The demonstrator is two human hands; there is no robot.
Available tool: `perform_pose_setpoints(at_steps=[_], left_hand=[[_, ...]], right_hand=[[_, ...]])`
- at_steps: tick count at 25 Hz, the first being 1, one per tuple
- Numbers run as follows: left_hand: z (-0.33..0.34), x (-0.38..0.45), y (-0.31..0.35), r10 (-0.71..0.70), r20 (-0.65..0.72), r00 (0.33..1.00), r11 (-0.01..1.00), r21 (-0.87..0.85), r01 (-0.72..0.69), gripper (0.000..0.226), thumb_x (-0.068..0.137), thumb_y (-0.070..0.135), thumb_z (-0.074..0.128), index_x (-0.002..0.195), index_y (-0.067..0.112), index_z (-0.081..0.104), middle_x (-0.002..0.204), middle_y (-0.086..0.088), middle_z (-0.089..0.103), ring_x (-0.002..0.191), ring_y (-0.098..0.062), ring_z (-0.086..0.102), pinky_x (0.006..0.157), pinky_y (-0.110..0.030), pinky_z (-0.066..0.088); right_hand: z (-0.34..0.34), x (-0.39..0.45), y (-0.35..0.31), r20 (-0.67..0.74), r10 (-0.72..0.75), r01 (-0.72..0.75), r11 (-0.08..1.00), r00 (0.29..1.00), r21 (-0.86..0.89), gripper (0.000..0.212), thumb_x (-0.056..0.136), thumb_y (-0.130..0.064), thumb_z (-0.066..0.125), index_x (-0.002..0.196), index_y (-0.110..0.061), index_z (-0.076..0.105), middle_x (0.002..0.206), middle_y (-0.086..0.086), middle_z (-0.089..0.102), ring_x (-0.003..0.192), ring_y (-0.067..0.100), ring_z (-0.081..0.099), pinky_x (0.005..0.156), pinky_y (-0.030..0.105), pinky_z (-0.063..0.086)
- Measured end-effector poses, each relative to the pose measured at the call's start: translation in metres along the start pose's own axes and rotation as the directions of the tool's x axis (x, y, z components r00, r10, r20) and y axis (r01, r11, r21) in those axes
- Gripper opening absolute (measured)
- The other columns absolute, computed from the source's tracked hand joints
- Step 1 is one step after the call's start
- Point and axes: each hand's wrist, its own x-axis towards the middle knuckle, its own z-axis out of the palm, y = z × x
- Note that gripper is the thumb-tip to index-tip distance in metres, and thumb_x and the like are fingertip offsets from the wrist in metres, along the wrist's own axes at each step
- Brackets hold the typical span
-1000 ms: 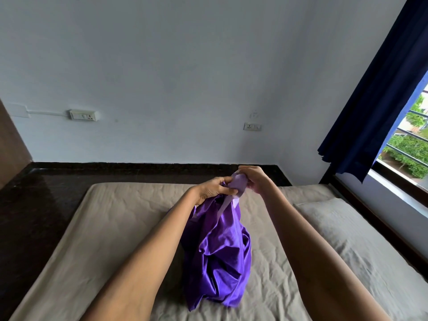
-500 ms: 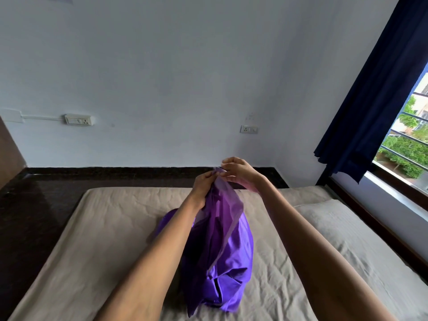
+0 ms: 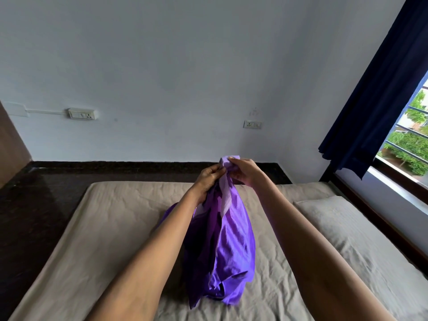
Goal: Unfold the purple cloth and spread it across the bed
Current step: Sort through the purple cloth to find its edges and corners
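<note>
The purple cloth (image 3: 229, 246) hangs bunched in a long bundle above the middle of the bed (image 3: 115, 228), its lower end crumpled on the beige sheet. A paler lilac strip runs up to its top. My left hand (image 3: 209, 179) grips the gathered cloth just below the top. My right hand (image 3: 243, 172) pinches the top end of the cloth, close beside the left. Both arms reach forward from the bottom of the view.
A beige pillow (image 3: 342, 225) lies on the bed's right side. Dark floor (image 3: 34, 205) runs along the left and far side. A navy curtain (image 3: 375, 89) hangs beside the window (image 3: 412, 135) at right. Wall sockets (image 3: 252, 124) sit on the far wall.
Both hands have kept hold of the cloth's top and shifted along it. The bundle has loosened, with more cloth hanging down and spreading leftward behind my left arm.
</note>
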Motion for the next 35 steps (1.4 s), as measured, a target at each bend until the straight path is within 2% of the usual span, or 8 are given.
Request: perform_pose_setpoints(at_steps=[3, 6, 8, 10, 14, 21, 29, 35], left_hand=[[0.002, 0.005, 0.008, 0.082, -0.194, 0.978, 0.961, 0.276, -0.026, 0.038, 0.094, 0.029, 0.051, 0.059, 0.017, 0.049, 0.048, 0.008, 0.049, 0.040, -0.002, 0.045, 0.044, -0.018, 0.036], [-0.008, 0.015, 0.017, 0.089, -0.396, 0.914, 0.954, 0.299, 0.036, 0.033, 0.095, 0.029, 0.050, 0.065, 0.017, 0.042, 0.063, 0.001, 0.047, 0.059, -0.011, 0.045, 0.054, -0.025, 0.035], [-0.012, 0.019, 0.025, 0.031, -0.342, 0.939, 0.975, 0.216, 0.046, 0.017, 0.094, 0.018, 0.053, 0.076, 0.018, 0.052, 0.079, -0.001, 0.056, 0.077, -0.014, 0.053, 0.067, -0.024, 0.043], [-0.010, 0.023, 0.035, 0.065, -0.275, 0.959, 0.982, 0.188, -0.013, 0.019, 0.093, 0.013, 0.054, 0.075, 0.020, 0.056, 0.081, 0.002, 0.058, 0.076, -0.011, 0.053, 0.069, -0.021, 0.044], [-0.005, 0.023, 0.049, 0.197, -0.168, 0.966, 0.957, 0.246, -0.152, 0.016, 0.092, 0.012, 0.055, 0.078, 0.019, 0.058, 0.091, 0.002, 0.062, 0.074, -0.004, 0.054, 0.070, -0.012, 0.045], [-0.045, 0.016, 0.076, -0.120, 0.095, 0.988, 0.555, 0.832, -0.013, 0.033, 0.079, 0.019, 0.073, 0.106, 0.003, 0.066, 0.075, 0.002, 0.057, 0.068, -0.007, 0.051, 0.064, -0.019, 0.042], [-0.028, 0.011, 0.078, -0.027, 0.151, 0.988, 0.600, 0.793, -0.105, 0.016, 0.079, 0.013, 0.071, 0.093, 0.004, 0.070, 0.073, -0.001, 0.064, 0.065, -0.007, 0.054, 0.064, -0.018, 0.045], [-0.013, 0.015, 0.080, 0.046, 0.229, 0.972, 0.504, 0.835, -0.221, 0.021, 0.078, 0.000, 0.067, 0.098, 0.006, 0.062, 0.077, 0.003, 0.054, 0.067, -0.007, 0.048, 0.067, -0.022, 0.041]], right_hand=[[-0.005, 0.018, -0.008, -0.265, -0.198, 0.165, 0.976, 0.944, -0.141, 0.023, 0.085, -0.004, 0.055, 0.068, -0.018, 0.052, 0.067, 0.002, 0.054, 0.066, 0.020, 0.054, 0.059, 0.029, 0.044], [-0.006, 0.022, -0.018, -0.278, -0.349, 0.252, 0.910, 0.895, -0.329, 0.016, 0.086, -0.012, 0.044, 0.070, -0.017, 0.046, 0.066, -0.001, 0.049, 0.073, 0.022, 0.051, 0.065, 0.033, 0.040], [-0.002, 0.003, -0.024, -0.056, -0.404, 0.324, 0.803, 0.913, -0.501, 0.016, 0.092, -0.025, 0.048, 0.079, -0.016, 0.049, 0.069, -0.002, 0.049, 0.071, 0.019, 0.049, 0.068, 0.031, 0.040], [0.000, -0.015, -0.024, 0.244, -0.159, 0.273, 0.782, 0.957, -0.561, 0.036, 0.091, -0.045, 0.052, 0.090, -0.010, 0.059, 0.079, 0.002, 0.062, 0.075, 0.017, 0.059, 0.072, 0.029, 0.048], [0.000, -0.022, -0.018, 0.420, -0.027, 0.328, 0.670, 0.907, -0.666, 0.055, 0.081, -0.049, 0.064, 0.098, 0.002, 0.063, 0.094, 0.013, 0.067, 0.084, 0.021, 0.062, 0.087, 0.040, 0.052], [-0.021, -0.021, -0.015, 0.432, -0.062, 0.327, 0.750, 0.900, -0.575, 0.014, 0.089, -0.025, 0.062, 0.086, -0.012, 0.062, 0.084, 0.000, 0.062, 0.075, 0.011, 0.057, 0.073, 0.022, 0.050], [-0.010, -0.032, -0.017, 0.244, -0.182, 0.278, 0.845, 0.953, -0.458, 0.045, 0.090, -0.049, 0.052, 0.106, -0.008, 0.064, 0.090, 0.003, 0.066, 0.075, 0.011, 0.061, 0.063, 0.019, 0.050], [-0.007, -0.025, -0.033, 0.394, -0.077, 0.374, 0.520, 0.916, -0.768, 0.031, 0.083, -0.025, 0.070, 0.063, -0.014, 0.048, 0.063, -0.002, 0.046, 0.055, 0.010, 0.041, 0.052, 0.021, 0.032]])
